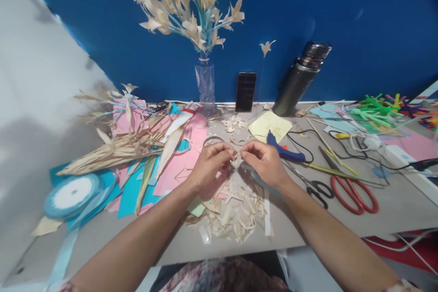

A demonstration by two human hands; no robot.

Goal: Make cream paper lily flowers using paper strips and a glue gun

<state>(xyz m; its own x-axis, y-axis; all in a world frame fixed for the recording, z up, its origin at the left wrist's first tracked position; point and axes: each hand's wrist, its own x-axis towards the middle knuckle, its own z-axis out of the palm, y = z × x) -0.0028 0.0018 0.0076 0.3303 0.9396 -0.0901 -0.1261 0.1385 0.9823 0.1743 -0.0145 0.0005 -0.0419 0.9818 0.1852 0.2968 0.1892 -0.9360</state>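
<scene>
My left hand (212, 163) and my right hand (263, 160) meet above the middle of the table, fingertips pinched close together. Between them is a small pale piece of dried husk (238, 156), mostly covered by the fingers. Beneath my hands lies a heap of husk scraps (236, 214). To the right of my right hand rests a blue glue gun (285, 151), its nozzle toward a yellow paper sheet (276, 124). Black-handled scissors (320, 190) and red-handled scissors (354, 194) lie farther right.
Husk flowers (191, 4) stand in a clear bottle (205, 84) at the back, beside an upright phone (246, 91) and a leaning flask (301, 80). A husk bundle (112, 153) and a ribbon roll (70, 195) lie left. Cables and green pipe cleaners (376, 109) are right.
</scene>
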